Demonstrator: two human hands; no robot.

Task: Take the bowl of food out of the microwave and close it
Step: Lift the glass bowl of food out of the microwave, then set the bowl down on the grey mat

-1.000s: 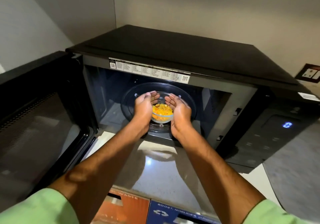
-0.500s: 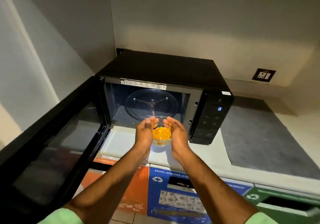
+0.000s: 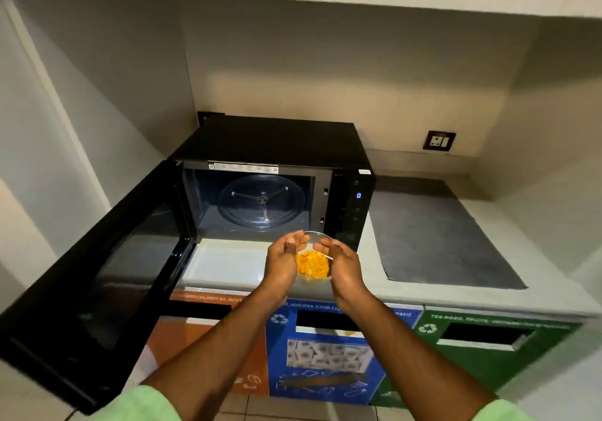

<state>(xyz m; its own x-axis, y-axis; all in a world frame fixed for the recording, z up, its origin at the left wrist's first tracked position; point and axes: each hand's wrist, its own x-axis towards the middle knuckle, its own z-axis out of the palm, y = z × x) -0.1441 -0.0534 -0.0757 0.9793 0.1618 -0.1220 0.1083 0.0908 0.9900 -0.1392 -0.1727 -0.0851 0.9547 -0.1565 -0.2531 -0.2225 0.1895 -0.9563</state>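
Observation:
A small clear glass bowl [image 3: 313, 265] of orange-yellow food is cupped between my left hand [image 3: 282, 262] and my right hand [image 3: 344, 265]. I hold it outside the black microwave [image 3: 277, 140], above the counter's front edge, in front of the control panel side. The microwave door [image 3: 97, 277] stands wide open to the left. Inside, the glass turntable [image 3: 260, 200] is bare.
A dark grey mat [image 3: 433, 235] lies on the pale counter [image 3: 224, 264] to the right of the microwave. A wall socket [image 3: 439, 140] sits on the back wall. Orange, blue and green waste bins [image 3: 325, 349] line the front below the counter. Cabinets hang overhead.
Both hands lifted the bowl off the turntable and drew it out of the microwave toward me and slightly right. My head pulled back, so more of the counter shows.

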